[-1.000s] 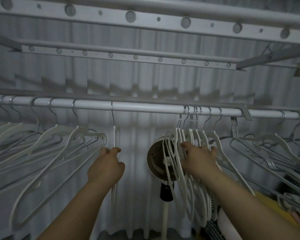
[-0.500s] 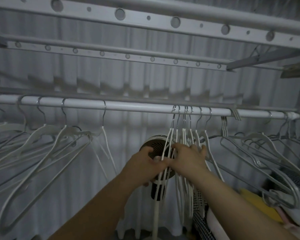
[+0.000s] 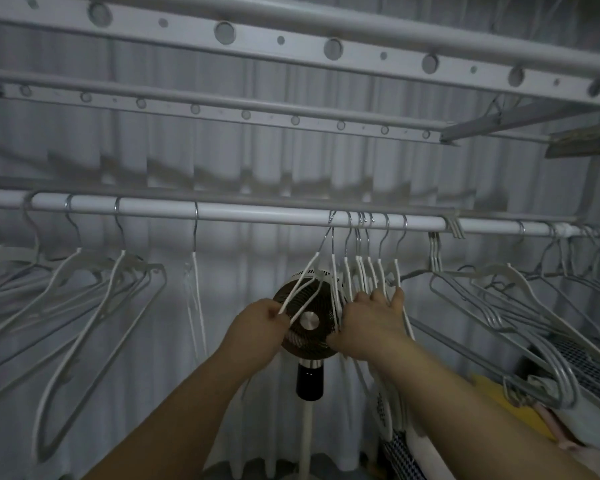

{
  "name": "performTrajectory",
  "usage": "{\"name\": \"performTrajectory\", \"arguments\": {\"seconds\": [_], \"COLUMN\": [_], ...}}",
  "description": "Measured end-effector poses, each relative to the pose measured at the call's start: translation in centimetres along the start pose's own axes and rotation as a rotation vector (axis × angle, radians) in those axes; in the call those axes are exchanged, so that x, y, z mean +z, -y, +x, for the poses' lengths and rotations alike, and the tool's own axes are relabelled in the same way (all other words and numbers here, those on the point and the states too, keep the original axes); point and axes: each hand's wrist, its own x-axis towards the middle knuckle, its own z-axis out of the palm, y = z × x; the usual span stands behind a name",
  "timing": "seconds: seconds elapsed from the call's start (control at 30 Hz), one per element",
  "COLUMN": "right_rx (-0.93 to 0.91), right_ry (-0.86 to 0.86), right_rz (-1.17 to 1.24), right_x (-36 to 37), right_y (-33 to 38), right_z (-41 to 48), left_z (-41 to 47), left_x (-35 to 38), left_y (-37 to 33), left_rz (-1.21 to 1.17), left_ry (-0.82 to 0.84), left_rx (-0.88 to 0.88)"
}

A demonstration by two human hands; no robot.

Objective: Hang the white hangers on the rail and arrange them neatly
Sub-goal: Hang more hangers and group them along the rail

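Note:
A white rail [image 3: 257, 213] runs across the view. Several white hangers [image 3: 94, 306] hang spread along its left part, and one lone hanger [image 3: 195, 292] hangs edge-on near the middle. A tight bunch of white hangers [image 3: 368, 271] hangs right of centre. My left hand [image 3: 257, 329] grips the leftmost hanger of that bunch [image 3: 303, 285], pulled aslant to the left with its hook still on the rail. My right hand [image 3: 371, 322] rests against the rest of the bunch, fingers spread over their wires.
A round standing fan [image 3: 309, 320] on a white pole stands behind the hands. Grey metal hangers [image 3: 499, 306] crowd the rail's right end above folded laundry [image 3: 568, 368]. Perforated bars [image 3: 291, 46] run overhead, with a pleated curtain behind.
My left hand let go of the lone hanger, crossed right to the bunch and took its leftmost hanger, drawing it leftward. My right hand stayed on the bunch.

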Motion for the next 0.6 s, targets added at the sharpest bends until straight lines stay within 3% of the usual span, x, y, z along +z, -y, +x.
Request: {"name": "performTrajectory", "arguments": {"seconds": [0.33, 0.6], "right_rx": [0.043, 0.057], "right_ry": [-0.142, -0.151], "right_rz": [0.079, 0.084], "right_x": [0.2, -0.3], "right_y": [-0.1, 0.2], "right_z": [-0.9, -1.4], "left_z": [-0.2, 0.1], "left_x": [-1.9, -2.1], "left_y": [0.3, 0.4], "left_rz": [-0.078, -0.116], "left_ry": [-0.098, -0.128], "left_rx": [-0.07, -0.074]}}
